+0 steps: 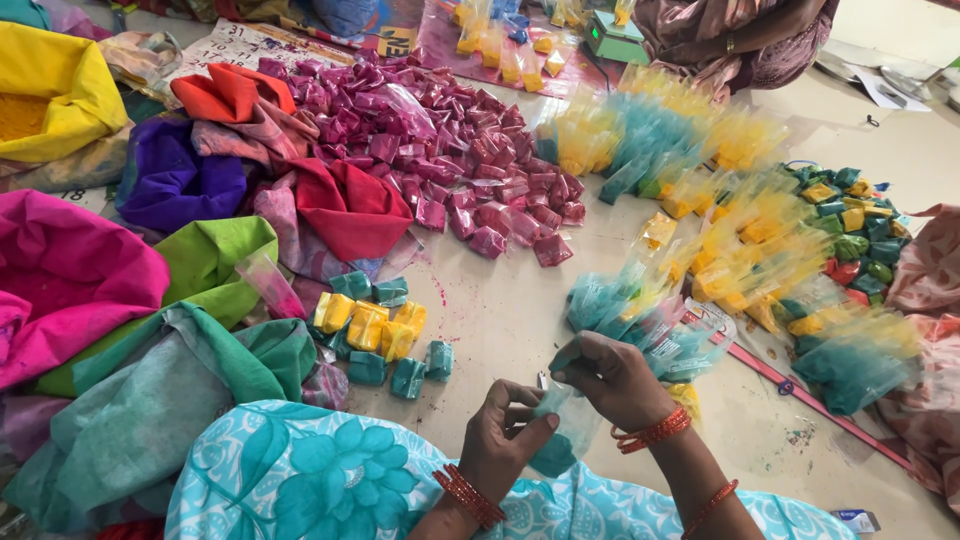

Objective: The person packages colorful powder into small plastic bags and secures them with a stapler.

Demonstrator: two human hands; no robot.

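While both hands work close together at the bottom of the view, they share one small clear packet of teal powder (555,440). The left hand (505,440) has its fingers curled around the packet's lower side, thumb and forefinger pinched on the plastic. The right hand (610,380) is closed over the packet's top, fingertips pressing the open end together. Red bangles (652,432) ring the right wrist, and more sit on the left. The packet hangs just above the pale floor (500,310), over the lap of a turquoise flowered dress (330,480).

Just left of the hands lies a small cluster of finished yellow and teal packets (375,335). Further up sits a large heap of magenta packets (450,150). To the right, a loose sprawl of clear bags with yellow and teal powder (740,240) curves around, with a pile of tightly folded mixed-colour packets (850,230) near the right edge. A pink strip (800,395) lies on the floor beside the right forearm.

Along the left are open cloth sacks: yellow (50,85), purple (175,185), red (345,205), pink (70,280) and green (150,400). At the top another person in dark patterned clothes (740,35) sits beside a small green scale (615,35).
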